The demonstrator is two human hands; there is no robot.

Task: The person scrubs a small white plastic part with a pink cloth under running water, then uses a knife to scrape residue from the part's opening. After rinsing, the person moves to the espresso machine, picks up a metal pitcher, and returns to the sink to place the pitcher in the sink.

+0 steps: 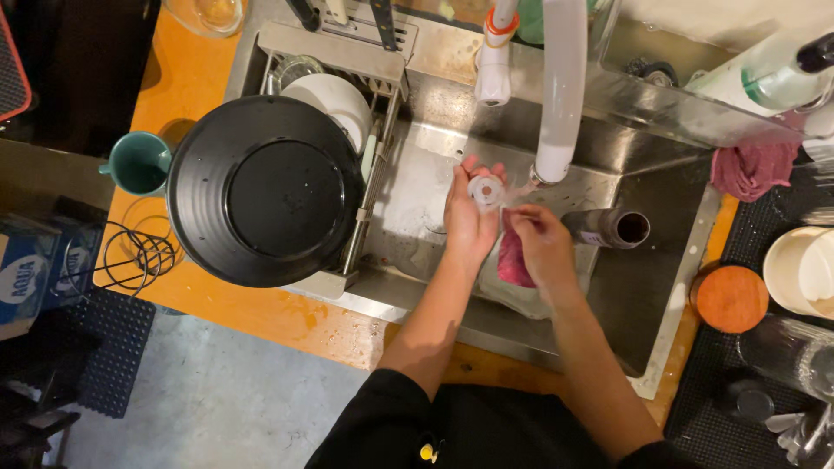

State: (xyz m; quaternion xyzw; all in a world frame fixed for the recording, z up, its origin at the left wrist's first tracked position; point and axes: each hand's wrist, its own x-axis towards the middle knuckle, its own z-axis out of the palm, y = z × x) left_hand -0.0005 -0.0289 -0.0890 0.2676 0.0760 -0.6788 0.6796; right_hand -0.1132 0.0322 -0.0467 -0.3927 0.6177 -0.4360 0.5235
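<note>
Steel sink set in an orange table, dim light. Left hand has its grip closed around a small white round lid, held up just under the white hose spout — washing looks underway, not finished. Right hand pinches a pink cloth beside it. Dark tumbler lies in the basin, seemingly unwashed; black bowl and white dish already sit in the drying rack.
</note>
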